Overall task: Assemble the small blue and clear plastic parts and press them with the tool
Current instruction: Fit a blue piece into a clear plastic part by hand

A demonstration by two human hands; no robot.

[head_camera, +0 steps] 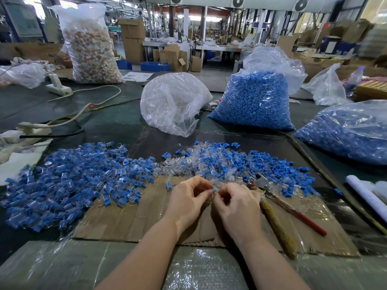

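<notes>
My left hand (188, 197) and my right hand (236, 204) meet fingertip to fingertip over a cardboard sheet (129, 218). Between them they pinch a small blue part (214, 191); a clear part there is hard to make out. A large heap of joined blue and clear pieces (71, 181) lies to the left. Loose clear and blue parts (219, 162) are spread just beyond my hands. The pressing tool (272, 197), pliers with one red and one wrapped handle, lies on the cardboard beside my right hand, untouched.
A clear bag of clear parts (171, 103) and two bags of blue parts (255, 101) (345, 132) stand behind the work area. Power strips and cables (62, 114) run at the left. A white roll (368, 195) lies at the right edge.
</notes>
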